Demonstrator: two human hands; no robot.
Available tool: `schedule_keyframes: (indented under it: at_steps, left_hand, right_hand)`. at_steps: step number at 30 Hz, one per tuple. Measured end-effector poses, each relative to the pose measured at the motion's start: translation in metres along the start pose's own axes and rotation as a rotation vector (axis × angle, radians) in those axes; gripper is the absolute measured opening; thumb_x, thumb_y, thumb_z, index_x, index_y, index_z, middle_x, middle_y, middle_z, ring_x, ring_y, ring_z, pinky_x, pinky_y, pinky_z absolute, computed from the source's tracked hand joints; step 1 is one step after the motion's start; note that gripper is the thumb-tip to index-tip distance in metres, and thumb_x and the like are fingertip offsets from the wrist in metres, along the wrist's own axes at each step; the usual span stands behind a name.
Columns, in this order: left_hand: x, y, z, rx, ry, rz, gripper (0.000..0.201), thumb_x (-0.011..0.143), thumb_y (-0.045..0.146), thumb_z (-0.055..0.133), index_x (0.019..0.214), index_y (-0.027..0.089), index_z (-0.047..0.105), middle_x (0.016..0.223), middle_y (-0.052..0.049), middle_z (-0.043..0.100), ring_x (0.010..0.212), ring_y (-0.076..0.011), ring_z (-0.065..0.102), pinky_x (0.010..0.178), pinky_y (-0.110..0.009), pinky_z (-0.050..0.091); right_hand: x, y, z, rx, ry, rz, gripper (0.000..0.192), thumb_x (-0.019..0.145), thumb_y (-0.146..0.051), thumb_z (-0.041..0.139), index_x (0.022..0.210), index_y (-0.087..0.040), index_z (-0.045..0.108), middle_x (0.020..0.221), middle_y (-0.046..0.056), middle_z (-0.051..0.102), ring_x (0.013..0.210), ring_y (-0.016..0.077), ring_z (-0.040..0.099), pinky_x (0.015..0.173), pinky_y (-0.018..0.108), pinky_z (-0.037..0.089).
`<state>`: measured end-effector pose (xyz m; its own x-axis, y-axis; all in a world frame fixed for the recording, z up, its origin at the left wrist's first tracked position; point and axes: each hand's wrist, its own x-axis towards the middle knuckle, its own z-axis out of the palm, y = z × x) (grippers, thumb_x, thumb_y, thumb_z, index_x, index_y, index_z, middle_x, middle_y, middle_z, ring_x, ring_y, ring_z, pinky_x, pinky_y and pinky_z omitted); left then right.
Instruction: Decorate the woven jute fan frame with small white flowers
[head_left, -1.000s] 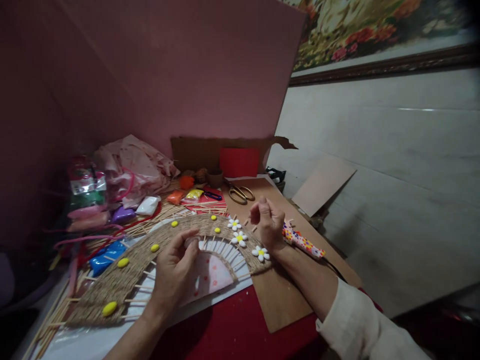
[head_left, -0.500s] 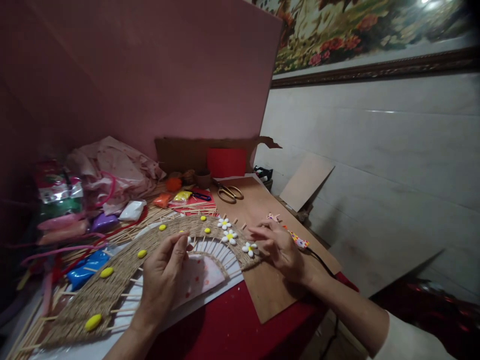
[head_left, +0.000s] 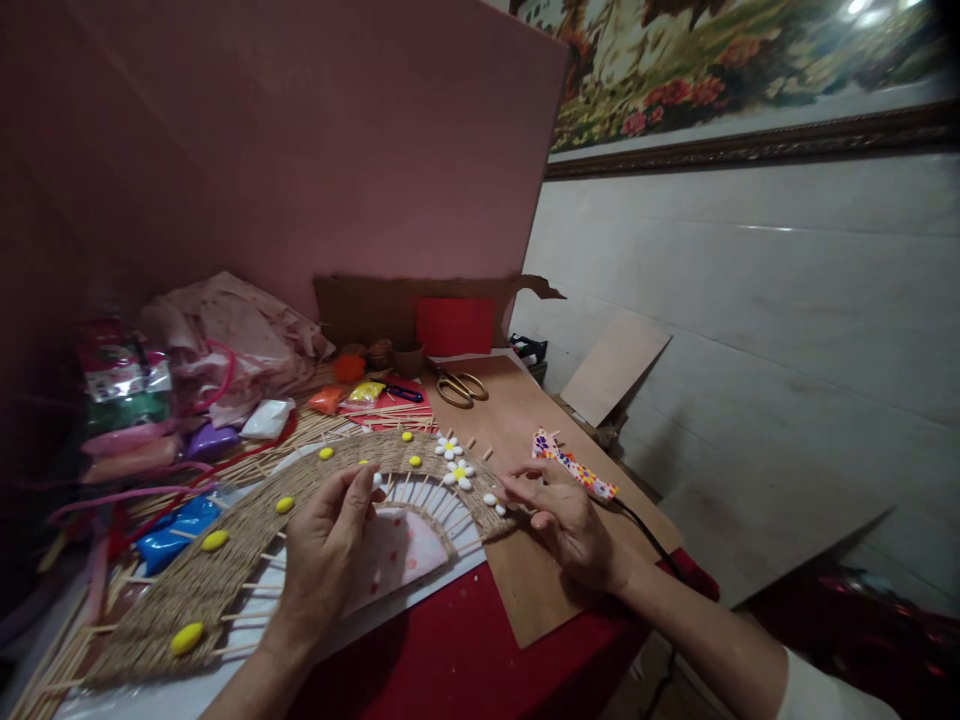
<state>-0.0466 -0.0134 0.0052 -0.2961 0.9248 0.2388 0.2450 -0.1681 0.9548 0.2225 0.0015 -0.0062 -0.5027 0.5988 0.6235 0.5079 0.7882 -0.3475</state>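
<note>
My left hand [head_left: 326,550] is pinched closed above the woven twine fan [head_left: 255,495], a small white ball of clay [head_left: 377,481] showing at its fingertips. On the fan's right end, my right hand [head_left: 566,520] reaches over a white-petalled flower [head_left: 491,500] with its fingers stretched and thumb apart; the fingertips partly hide the flower, and whether they press it I cannot tell. Two finished daisies [head_left: 459,474] with yellow centres sit just left of it. Yellow clay ovals [head_left: 215,541] dot the rest of the twine arc, and thin sticks poke out along its edges.
Gold-handled scissors [head_left: 459,388] lie on the brown board [head_left: 525,590]. A patterned glue gun [head_left: 577,470] with a black cord rests beyond my right hand. Clay packets, including a blue one [head_left: 176,535], and loose sticks crowd the left. Red cloth [head_left: 420,650] covers the near edge.
My right hand has lowered slightly and its fingers now cover part of the rightmost flower. More of the glue gun shows. My left hand stays nearly in place.
</note>
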Motion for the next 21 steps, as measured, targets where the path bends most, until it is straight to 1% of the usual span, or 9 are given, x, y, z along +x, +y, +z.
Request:
schedule_keyframes:
  at_steps: [3, 6, 8, 10, 12, 15, 17, 19, 21]
  left_hand:
    - [0.0, -0.002, 0.0, -0.01, -0.013, -0.002, 0.037, 0.079, 0.051, 0.057, 0.091, 0.017, 0.066, 0.07, -0.001, 0.062, 0.063, -0.0151, 0.054, 0.058, -0.025, 0.042]
    - [0.001, -0.002, 0.001, -0.019, -0.01, -0.003, 0.037, 0.079, 0.051, 0.057, 0.091, 0.017, 0.066, 0.071, -0.001, 0.062, 0.065, -0.0155, 0.055, 0.059, -0.025, 0.042]
    - [0.001, 0.0, 0.001, -0.023, -0.006, 0.001, 0.037, 0.079, 0.05, 0.057, 0.091, 0.017, 0.067, 0.069, -0.001, 0.062, 0.063, -0.015, 0.055, 0.058, -0.025, 0.042]
    - [0.001, 0.002, 0.002, -0.021, 0.002, 0.016, 0.036, 0.079, 0.049, 0.057, 0.091, 0.016, 0.067, 0.065, 0.0, 0.061, 0.06, -0.0144, 0.053, 0.057, -0.025, 0.042]
    - [-0.001, 0.002, 0.002, -0.031, 0.016, 0.03, 0.035, 0.079, 0.047, 0.058, 0.092, 0.016, 0.068, 0.066, 0.0, 0.061, 0.061, -0.0147, 0.054, 0.057, -0.025, 0.042]
    - [-0.002, 0.002, 0.003, -0.062, 0.052, 0.048, 0.032, 0.077, 0.042, 0.061, 0.095, 0.017, 0.068, 0.074, -0.003, 0.064, 0.068, -0.0165, 0.057, 0.058, -0.025, 0.043]
    - [-0.002, 0.001, 0.003, -0.069, 0.079, 0.077, 0.031, 0.075, 0.038, 0.063, 0.097, 0.017, 0.068, 0.081, -0.005, 0.066, 0.073, -0.0177, 0.059, 0.06, -0.026, 0.045]
    - [0.0, 0.001, 0.003, -0.061, 0.104, 0.126, 0.029, 0.073, 0.035, 0.065, 0.096, 0.018, 0.068, 0.086, -0.006, 0.066, 0.079, -0.0186, 0.059, 0.064, -0.027, 0.046]
    - [0.002, 0.0, 0.002, -0.056, 0.118, 0.166, 0.025, 0.071, 0.033, 0.066, 0.091, 0.018, 0.069, 0.09, -0.006, 0.065, 0.083, -0.0191, 0.059, 0.068, -0.027, 0.047]
  right_hand:
    - [0.001, 0.002, 0.002, -0.007, -0.009, -0.012, 0.062, 0.094, -0.055, 0.017, 0.127, -0.018, 0.053, 0.098, 0.008, 0.069, 0.107, 0.0249, 0.052, 0.089, 0.042, 0.041]
    - [0.001, 0.003, 0.004, -0.04, -0.047, -0.089, 0.059, 0.095, -0.053, 0.019, 0.129, -0.016, 0.051, 0.088, 0.008, 0.07, 0.106, 0.025, 0.054, 0.09, 0.043, 0.042]
    - [0.001, 0.002, 0.005, -0.061, -0.049, -0.119, 0.057, 0.095, -0.051, 0.021, 0.127, -0.015, 0.053, 0.081, 0.008, 0.07, 0.103, 0.0249, 0.056, 0.088, 0.043, 0.043]
    - [0.004, -0.001, 0.003, -0.068, -0.009, -0.117, 0.057, 0.095, -0.05, 0.022, 0.124, -0.015, 0.055, 0.082, 0.009, 0.07, 0.101, 0.0251, 0.057, 0.085, 0.043, 0.045]
    - [0.011, -0.005, 0.001, -0.049, 0.056, -0.098, 0.055, 0.095, -0.05, 0.024, 0.119, -0.015, 0.059, 0.087, 0.01, 0.07, 0.098, 0.0249, 0.057, 0.082, 0.042, 0.046]
    - [0.03, -0.011, -0.001, 0.021, 0.162, -0.031, 0.049, 0.095, -0.047, 0.028, 0.111, -0.017, 0.063, 0.091, 0.01, 0.069, 0.094, 0.0235, 0.057, 0.081, 0.041, 0.046]
    - [0.047, -0.014, 0.0, 0.072, 0.224, 0.053, 0.044, 0.095, -0.045, 0.033, 0.111, -0.018, 0.063, 0.091, 0.009, 0.068, 0.091, 0.022, 0.058, 0.08, 0.039, 0.047]
    - [0.066, -0.014, 0.001, 0.131, 0.24, 0.146, 0.04, 0.094, -0.043, 0.037, 0.106, -0.017, 0.065, 0.092, 0.009, 0.067, 0.092, 0.0208, 0.059, 0.08, 0.037, 0.048]
    - [0.085, -0.013, 0.003, 0.18, 0.258, 0.226, 0.036, 0.094, -0.041, 0.041, 0.097, -0.017, 0.068, 0.09, 0.009, 0.068, 0.092, 0.0199, 0.061, 0.082, 0.036, 0.047]
